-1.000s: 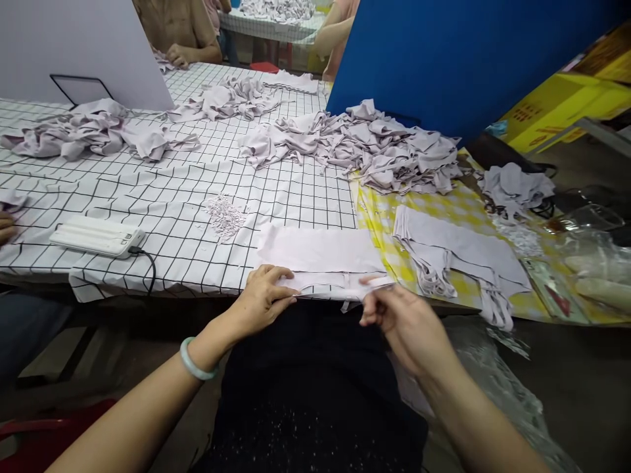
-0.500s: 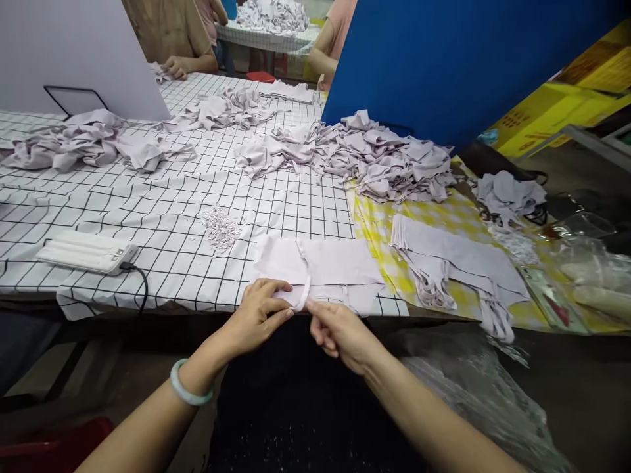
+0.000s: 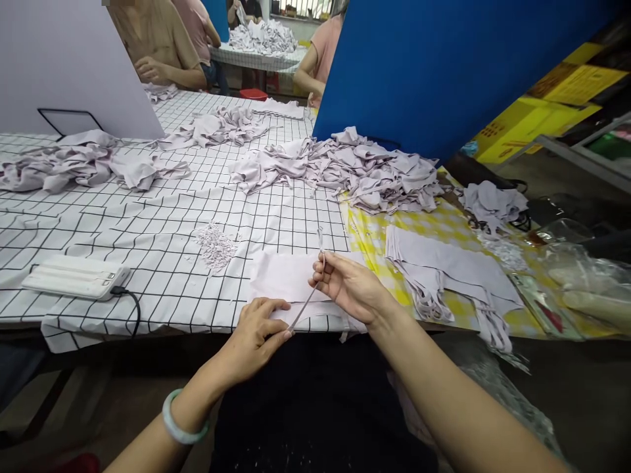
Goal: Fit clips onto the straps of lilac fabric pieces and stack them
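A flat, pale lilac cloth piece (image 3: 280,276) lies at the table's front edge. A thin cloth strap (image 3: 306,305) runs slantwise, drawn taut between both hands above the piece. My left hand (image 3: 259,335) rests on the cloth's near left corner, its thumb and fingertip closed on the strap's lower end. Higher up and to the right, my right hand (image 3: 348,286) pinches the strap between thumb and fingers, and a loose end pokes up past the fingertips. The right hand covers the right part of the cloth piece.
Beyond lie a heap of scraps (image 3: 214,248), a white power bank (image 3: 76,277) with a cable, and crumpled cloth piles (image 3: 355,171). Stacked strapped pieces (image 3: 453,263) sit right on yellow checked cloth. A blue panel (image 3: 434,72) and a white panel (image 3: 64,59) stand behind. Co-workers sit beyond.
My right hand has risen away from the table edge, pulling the strap up from the cloth into a straight line. My left hand stays at the cloth's corner. The view has tilted slightly up.
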The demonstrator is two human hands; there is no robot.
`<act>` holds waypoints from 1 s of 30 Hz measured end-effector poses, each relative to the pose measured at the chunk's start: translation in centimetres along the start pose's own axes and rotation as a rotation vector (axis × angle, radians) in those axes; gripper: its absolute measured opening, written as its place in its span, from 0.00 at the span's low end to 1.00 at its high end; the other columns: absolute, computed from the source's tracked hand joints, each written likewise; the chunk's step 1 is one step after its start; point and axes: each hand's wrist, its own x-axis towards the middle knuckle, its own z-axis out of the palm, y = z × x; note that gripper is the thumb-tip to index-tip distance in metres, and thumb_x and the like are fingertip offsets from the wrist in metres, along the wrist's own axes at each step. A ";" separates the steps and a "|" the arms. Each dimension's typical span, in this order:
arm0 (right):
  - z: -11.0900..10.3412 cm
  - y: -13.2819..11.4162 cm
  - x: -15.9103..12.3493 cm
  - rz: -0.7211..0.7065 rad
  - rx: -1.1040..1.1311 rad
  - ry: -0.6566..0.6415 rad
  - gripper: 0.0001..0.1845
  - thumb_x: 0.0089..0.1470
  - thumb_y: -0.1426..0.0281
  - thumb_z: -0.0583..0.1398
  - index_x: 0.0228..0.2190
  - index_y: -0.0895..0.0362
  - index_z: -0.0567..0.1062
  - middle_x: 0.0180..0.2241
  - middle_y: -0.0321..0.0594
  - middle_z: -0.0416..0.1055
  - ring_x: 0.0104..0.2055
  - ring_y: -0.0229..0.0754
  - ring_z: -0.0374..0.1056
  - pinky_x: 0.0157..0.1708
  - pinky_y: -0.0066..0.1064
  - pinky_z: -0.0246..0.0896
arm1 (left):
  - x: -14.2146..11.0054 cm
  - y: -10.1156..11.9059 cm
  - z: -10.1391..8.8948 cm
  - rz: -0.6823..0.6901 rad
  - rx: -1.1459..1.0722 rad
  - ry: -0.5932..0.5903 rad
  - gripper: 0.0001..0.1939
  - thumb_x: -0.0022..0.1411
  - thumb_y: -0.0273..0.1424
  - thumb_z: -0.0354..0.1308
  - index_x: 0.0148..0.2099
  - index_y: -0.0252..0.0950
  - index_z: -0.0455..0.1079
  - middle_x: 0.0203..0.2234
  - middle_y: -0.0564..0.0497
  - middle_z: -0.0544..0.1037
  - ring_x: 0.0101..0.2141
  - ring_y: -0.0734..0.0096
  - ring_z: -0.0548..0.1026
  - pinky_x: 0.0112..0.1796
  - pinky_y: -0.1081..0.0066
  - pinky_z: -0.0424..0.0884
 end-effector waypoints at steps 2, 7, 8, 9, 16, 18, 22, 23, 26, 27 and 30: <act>0.5 0.2 -0.4 -0.016 0.010 -0.034 0.12 0.51 0.65 0.68 0.32 0.56 0.72 0.25 0.30 0.66 0.25 0.31 0.61 0.32 0.26 0.65 | 0.1 0.2 -0.1 0.006 -0.063 0.033 0.09 0.68 0.32 0.55 0.38 0.41 0.77 0.53 0.48 0.74 0.53 0.57 0.67 0.54 0.50 0.63; 2.1 3.5 -3.5 -0.016 -0.124 -0.089 0.14 0.53 0.60 0.67 0.36 0.56 0.73 0.23 0.28 0.62 0.21 0.29 0.51 0.19 0.20 0.49 | 1.0 2.7 -1.8 -0.194 -0.604 0.237 0.11 0.66 0.35 0.58 0.48 0.39 0.75 0.42 0.45 0.77 0.43 0.63 0.74 0.44 0.62 0.72; 2.3 4.4 -4.2 -0.008 -0.163 -0.090 0.15 0.54 0.59 0.66 0.36 0.56 0.73 0.22 0.28 0.61 0.21 0.29 0.51 0.19 0.20 0.47 | 1.2 3.2 -2.1 -0.265 -0.759 0.236 0.11 0.65 0.36 0.59 0.46 0.37 0.75 0.38 0.46 0.77 0.39 0.66 0.74 0.40 0.65 0.72; 2.4 5.2 -4.9 -0.002 -0.201 -0.086 0.15 0.55 0.58 0.65 0.36 0.56 0.73 0.22 0.28 0.61 0.21 0.29 0.51 0.19 0.20 0.47 | 1.3 3.6 -2.4 -0.331 -0.904 0.229 0.12 0.63 0.37 0.61 0.45 0.36 0.76 0.34 0.48 0.77 0.34 0.70 0.73 0.36 0.69 0.72; 2.1 7.8 -7.3 -0.111 -0.475 -0.016 0.12 0.59 0.59 0.62 0.38 0.55 0.74 0.33 0.37 0.72 0.34 0.37 0.69 0.36 0.30 0.67 | 0.6 4.0 -1.6 -0.493 -1.099 0.283 0.11 0.55 0.36 0.68 0.35 0.33 0.76 0.26 0.53 0.73 0.24 0.79 0.66 0.26 0.77 0.65; 2.0 7.8 -7.4 -0.259 -0.572 0.040 0.12 0.57 0.62 0.63 0.42 0.53 0.76 0.43 0.41 0.74 0.44 0.42 0.71 0.46 0.35 0.67 | 0.2 4.4 -1.1 -0.460 -1.010 0.265 0.11 0.56 0.36 0.67 0.34 0.33 0.76 0.26 0.52 0.74 0.26 0.77 0.69 0.27 0.76 0.68; 2.0 7.7 -7.3 -0.483 -0.723 0.093 0.08 0.57 0.65 0.63 0.39 0.51 0.81 0.40 0.42 0.75 0.44 0.45 0.72 0.46 0.38 0.69 | -0.3 5.4 -0.8 -0.355 -0.919 0.194 0.09 0.57 0.36 0.65 0.35 0.34 0.76 0.29 0.50 0.78 0.31 0.70 0.75 0.36 0.69 0.75; 2.0 7.8 -7.3 -0.525 -0.742 0.111 0.07 0.58 0.66 0.63 0.37 0.51 0.81 0.39 0.42 0.76 0.43 0.45 0.72 0.46 0.38 0.69 | -0.3 5.6 -0.8 -0.346 -0.917 0.161 0.10 0.58 0.36 0.64 0.36 0.34 0.76 0.29 0.49 0.79 0.31 0.69 0.76 0.36 0.68 0.76; 2.0 7.8 -7.3 -0.605 -0.798 0.150 0.06 0.59 0.68 0.61 0.35 0.51 0.80 0.38 0.41 0.77 0.42 0.45 0.72 0.46 0.37 0.68 | -0.4 5.7 -0.9 -0.383 -0.927 0.154 0.13 0.61 0.39 0.61 0.38 0.34 0.75 0.30 0.48 0.79 0.30 0.69 0.77 0.34 0.68 0.77; 2.0 7.8 -7.3 -0.597 -0.824 0.146 0.05 0.59 0.68 0.61 0.35 0.52 0.79 0.37 0.41 0.77 0.41 0.44 0.73 0.44 0.36 0.68 | -0.4 5.7 -1.0 -0.396 -0.911 0.180 0.13 0.61 0.39 0.61 0.39 0.34 0.75 0.30 0.48 0.78 0.30 0.70 0.77 0.33 0.69 0.77; 1.8 7.7 -7.7 -0.503 -0.900 0.100 0.05 0.59 0.68 0.60 0.34 0.53 0.77 0.32 0.39 0.76 0.35 0.43 0.72 0.39 0.34 0.66 | -0.4 5.5 -1.0 -0.383 -0.768 0.215 0.10 0.60 0.36 0.62 0.37 0.34 0.72 0.27 0.51 0.75 0.26 0.74 0.73 0.27 0.74 0.73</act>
